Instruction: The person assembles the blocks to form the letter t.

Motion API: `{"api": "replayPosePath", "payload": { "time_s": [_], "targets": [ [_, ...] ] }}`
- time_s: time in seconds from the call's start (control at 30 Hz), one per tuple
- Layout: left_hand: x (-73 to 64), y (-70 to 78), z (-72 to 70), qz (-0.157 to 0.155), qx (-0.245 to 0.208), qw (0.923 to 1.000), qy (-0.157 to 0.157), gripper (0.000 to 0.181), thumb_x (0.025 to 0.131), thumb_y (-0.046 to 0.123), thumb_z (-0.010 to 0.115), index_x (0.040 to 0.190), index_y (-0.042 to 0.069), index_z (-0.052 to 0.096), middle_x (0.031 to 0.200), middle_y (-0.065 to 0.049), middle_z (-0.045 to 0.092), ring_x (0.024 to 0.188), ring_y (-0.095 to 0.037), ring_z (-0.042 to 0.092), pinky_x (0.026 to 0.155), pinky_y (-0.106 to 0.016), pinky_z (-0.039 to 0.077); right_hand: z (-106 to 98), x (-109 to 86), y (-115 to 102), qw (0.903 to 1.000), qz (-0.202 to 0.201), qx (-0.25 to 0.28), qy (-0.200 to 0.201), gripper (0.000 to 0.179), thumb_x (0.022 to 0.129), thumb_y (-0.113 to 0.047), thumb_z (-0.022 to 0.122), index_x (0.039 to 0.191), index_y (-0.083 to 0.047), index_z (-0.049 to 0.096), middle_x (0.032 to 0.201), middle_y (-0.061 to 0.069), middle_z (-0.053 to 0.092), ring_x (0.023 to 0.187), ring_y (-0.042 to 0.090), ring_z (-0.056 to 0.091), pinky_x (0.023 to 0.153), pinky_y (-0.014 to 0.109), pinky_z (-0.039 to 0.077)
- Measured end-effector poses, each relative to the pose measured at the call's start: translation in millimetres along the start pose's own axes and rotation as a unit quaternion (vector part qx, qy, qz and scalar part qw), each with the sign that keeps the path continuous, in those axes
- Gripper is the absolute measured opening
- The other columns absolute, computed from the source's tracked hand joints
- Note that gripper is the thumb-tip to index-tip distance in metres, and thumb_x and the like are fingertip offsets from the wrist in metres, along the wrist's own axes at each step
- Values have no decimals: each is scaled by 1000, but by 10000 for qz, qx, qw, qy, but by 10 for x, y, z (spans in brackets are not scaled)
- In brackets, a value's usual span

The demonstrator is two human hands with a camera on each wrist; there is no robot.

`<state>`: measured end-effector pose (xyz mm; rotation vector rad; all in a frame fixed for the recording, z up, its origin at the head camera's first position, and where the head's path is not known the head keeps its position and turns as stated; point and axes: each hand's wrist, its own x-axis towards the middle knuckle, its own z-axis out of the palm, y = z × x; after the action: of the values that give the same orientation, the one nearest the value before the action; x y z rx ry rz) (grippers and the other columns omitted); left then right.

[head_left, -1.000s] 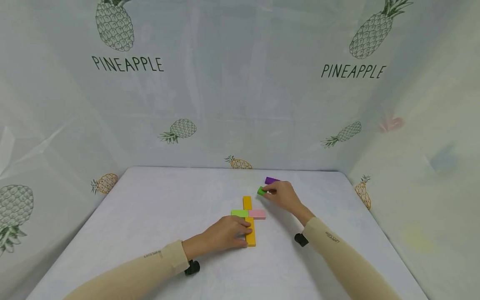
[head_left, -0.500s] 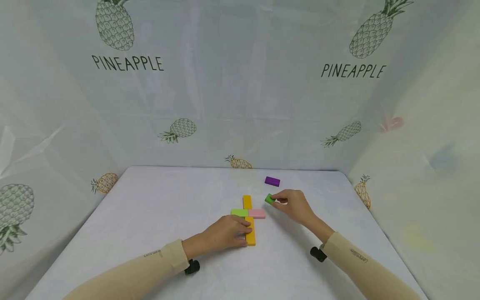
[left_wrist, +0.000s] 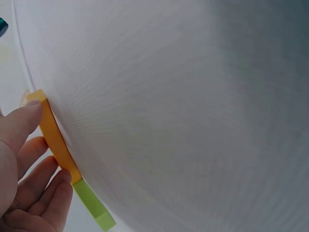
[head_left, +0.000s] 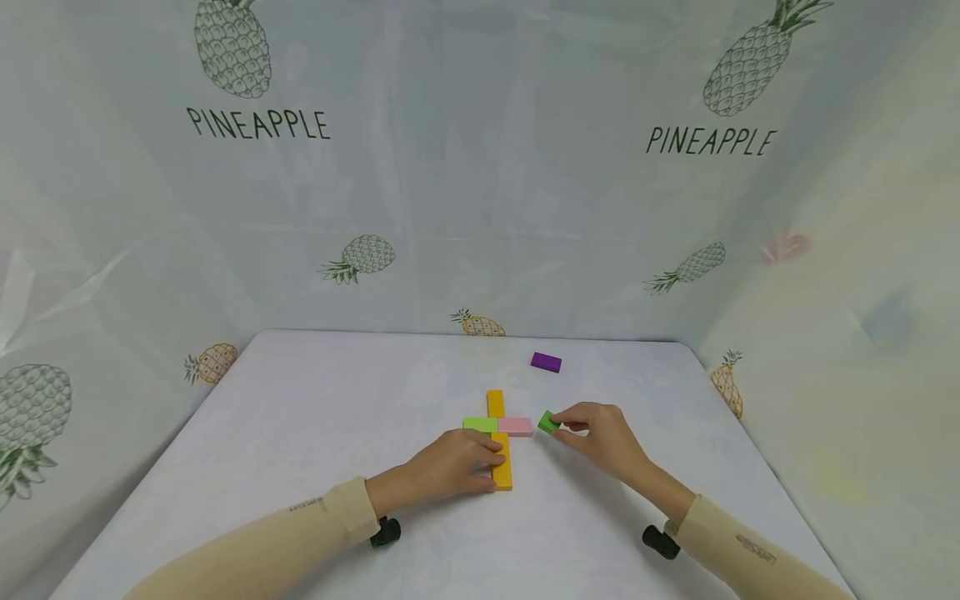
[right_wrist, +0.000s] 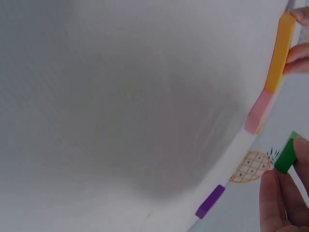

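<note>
My left hand (head_left: 453,462) rests its thumb and fingertips on a long yellow block (head_left: 503,478) lying on the table. Beyond that block, a light green block (head_left: 480,424) and a pink block (head_left: 515,427) lie end to end crosswise. Another yellow piece (head_left: 496,403) extends behind them, so the group looks like a cross. Between thumb and fingers, my right hand (head_left: 606,435) pinches a small green block (head_left: 548,422), just right of the pink block's end. In the right wrist view the green block (right_wrist: 286,157) is tilted, partly covered by the thumb.
A purple block (head_left: 547,362) lies by itself near the back of the white table (head_left: 360,392). Behind it hangs a pale curtain (head_left: 480,183) printed with pineapples. A dark wrist camera (head_left: 661,542) sits at the right cuff.
My right hand has carried the green block toward me and slightly right, from near the purple block to beside the pink one. The left hand and the cross of blocks have stayed put.
</note>
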<state>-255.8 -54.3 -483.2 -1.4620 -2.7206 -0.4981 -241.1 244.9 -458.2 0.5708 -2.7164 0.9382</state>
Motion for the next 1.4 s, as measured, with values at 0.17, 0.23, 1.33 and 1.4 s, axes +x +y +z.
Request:
{"api": "replayPosePath", "payload": {
  "time_s": [0.17,0.23,1.33,1.4],
  "targets": [
    [-2,14,-11,-27,49,10000,-9,46,92,33,86,132,14,76,137,1,72,131,-11,64,112,-33,51,11,-116,-44,10000,-58,-56,-22,22,87,-9,88,109,-13,85,101,-7,80,90,14,73,82,30,64],
    [-5,16,-12,-49,36,10000,-12,46,92,34,86,133,14,76,138,1,71,131,-11,63,112,-33,51,15,-158,-62,9999,-76,-75,-6,22,87,-8,88,108,-14,85,100,-8,79,89,12,72,82,29,64],
    [-12,14,-1,-9,22,10000,35,42,93,30,86,130,13,77,137,0,72,131,-12,64,112,-35,52,216,-616,-281,9975,88,216,-671,18,88,-12,87,105,-19,85,101,-14,78,89,4,69,81,24,62],
    [-14,11,4,43,40,10000,67,42,92,30,86,130,12,77,136,-1,73,131,-13,64,111,-36,52,233,-630,-293,9970,72,259,-725,18,88,-11,87,105,-18,85,101,-14,78,89,4,69,81,24,62]
  ]
}}
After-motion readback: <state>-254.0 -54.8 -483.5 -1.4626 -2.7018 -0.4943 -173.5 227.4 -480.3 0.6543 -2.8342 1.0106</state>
